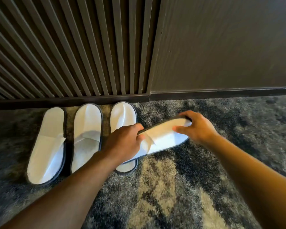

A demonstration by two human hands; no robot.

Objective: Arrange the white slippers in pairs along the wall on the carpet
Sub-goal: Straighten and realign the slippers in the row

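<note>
My two bare forearms reach forward; my left hand (124, 141) and right hand (196, 127) each pinch one end of a slipper (165, 138).

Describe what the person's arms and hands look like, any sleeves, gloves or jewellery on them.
Both arms are bare up to the bottom edge of the picture, with no sleeve in view. The left hand and the right hand wear no gloves. No watch, bracelet or ring shows on either wrist or on the fingers that can be seen, though motion blur softens fine detail on the right forearm.

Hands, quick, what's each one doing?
Left hand: closed, holding the slipper at one end.
Right hand: closed, holding the same slipper's other end.
</note>
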